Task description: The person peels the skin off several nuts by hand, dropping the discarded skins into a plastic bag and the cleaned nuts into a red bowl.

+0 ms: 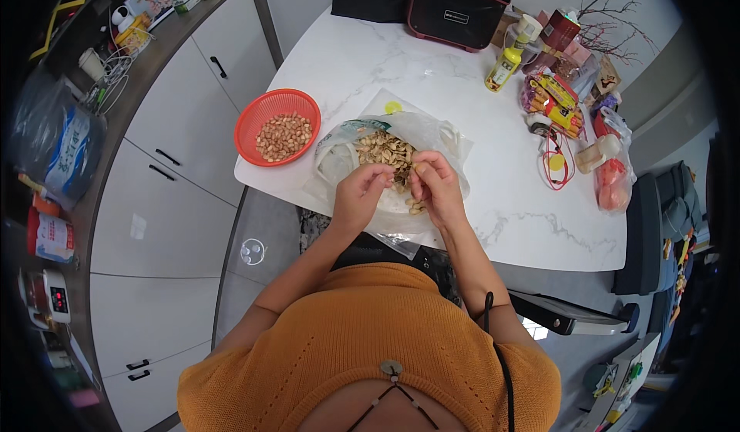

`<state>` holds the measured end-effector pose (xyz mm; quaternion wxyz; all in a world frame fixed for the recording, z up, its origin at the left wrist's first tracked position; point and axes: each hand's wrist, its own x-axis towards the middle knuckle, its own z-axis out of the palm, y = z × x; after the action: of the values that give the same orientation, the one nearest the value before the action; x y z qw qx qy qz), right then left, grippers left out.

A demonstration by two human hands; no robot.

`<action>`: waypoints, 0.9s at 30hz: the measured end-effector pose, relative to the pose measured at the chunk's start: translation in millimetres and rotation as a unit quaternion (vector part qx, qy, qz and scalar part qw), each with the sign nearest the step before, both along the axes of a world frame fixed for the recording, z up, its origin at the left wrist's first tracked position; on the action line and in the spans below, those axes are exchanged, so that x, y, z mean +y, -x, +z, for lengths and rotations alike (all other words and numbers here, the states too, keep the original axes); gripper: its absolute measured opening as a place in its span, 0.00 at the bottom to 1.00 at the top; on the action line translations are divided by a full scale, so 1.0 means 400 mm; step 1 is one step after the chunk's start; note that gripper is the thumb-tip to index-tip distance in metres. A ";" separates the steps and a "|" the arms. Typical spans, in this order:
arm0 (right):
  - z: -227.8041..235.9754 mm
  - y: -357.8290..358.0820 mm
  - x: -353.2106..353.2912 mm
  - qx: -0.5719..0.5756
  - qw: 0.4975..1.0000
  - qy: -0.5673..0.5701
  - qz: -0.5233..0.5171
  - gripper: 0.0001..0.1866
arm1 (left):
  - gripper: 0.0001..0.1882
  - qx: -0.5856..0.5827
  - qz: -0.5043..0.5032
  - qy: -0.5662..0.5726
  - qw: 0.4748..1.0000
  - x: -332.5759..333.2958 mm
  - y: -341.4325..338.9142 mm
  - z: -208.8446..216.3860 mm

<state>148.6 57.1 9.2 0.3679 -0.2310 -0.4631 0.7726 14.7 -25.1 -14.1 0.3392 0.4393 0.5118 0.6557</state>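
Observation:
An opened white plastic bag (331,162) lies on the table with a heap of peanut shells (383,151) in it. Over the bag, my left hand (361,194) is closed in a pinch; what its fingertips hold, if anything, is too small to make out. Close by on the right, my right hand (438,191) pinches a small tan piece that looks like a peanut. Below its fingers, a few unshelled peanuts (417,207) rest at the bag's near side. To the left stands a red plastic basket (248,135) holding shelled peanuts (284,137).
The white marble-patterned table (532,228) carries a black and red appliance (462,12) at the back. On its right are a yellow bottle (505,66), packaged snacks (553,100), a red lanyard (556,162) and a bag of fruit (614,178). White cabinets (177,124) stand left.

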 end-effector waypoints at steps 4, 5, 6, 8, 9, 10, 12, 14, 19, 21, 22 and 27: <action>0.012 0.007 -0.013 -0.004 1.000 0.015 -0.007 0.12 | 0.09 0.015 -0.023 0.009 1.000 -0.003 0.008 -0.004; 0.023 0.011 -0.021 -0.014 1.000 0.019 -0.018 0.12 | 0.09 0.019 -0.023 0.008 1.000 -0.003 0.009 -0.006; 0.024 0.011 -0.022 -0.016 1.000 0.020 -0.015 0.13 | 0.09 0.016 -0.023 0.008 1.000 -0.003 0.009 -0.007; 0.023 0.009 -0.021 -0.019 1.000 0.022 -0.010 0.13 | 0.09 0.011 -0.023 0.009 1.000 -0.004 0.010 -0.009; 0.018 0.006 -0.017 -0.014 1.000 0.017 -0.004 0.13 | 0.09 0.008 -0.024 0.010 1.000 -0.004 0.009 -0.007; 0.010 0.002 -0.012 -0.009 1.000 0.012 0.002 0.12 | 0.09 0.005 -0.025 0.011 1.000 -0.005 0.009 -0.005; 0.000 -0.006 -0.004 0.000 1.000 0.002 0.011 0.12 | 0.09 -0.004 -0.027 0.011 1.000 -0.005 0.008 -0.005; -0.004 -0.010 0.000 0.008 1.000 -0.006 0.015 0.11 | 0.09 -0.015 -0.029 0.010 0.999 -0.004 0.008 -0.009; -0.002 -0.007 -0.003 0.004 1.000 0.009 -0.012 0.10 | 0.08 -0.028 -0.015 0.003 0.999 -0.002 0.003 -0.008; -0.005 -0.007 -0.003 0.003 1.000 0.011 -0.015 0.10 | 0.08 -0.030 -0.008 -0.002 1.000 -0.001 0.001 -0.008; -0.006 -0.008 -0.003 0.002 1.000 0.009 -0.012 0.10 | 0.08 -0.029 -0.007 -0.003 1.000 0.000 0.001 -0.010; 0.004 -0.008 -0.006 0.006 1.000 0.008 0.001 0.12 | 0.08 -0.031 -0.008 0.000 0.999 -0.002 0.000 -0.008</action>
<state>151.8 54.7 10.9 0.3680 -0.2295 -0.4547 0.7779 14.6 -25.9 -17.2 0.3597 0.4229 0.4974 0.6666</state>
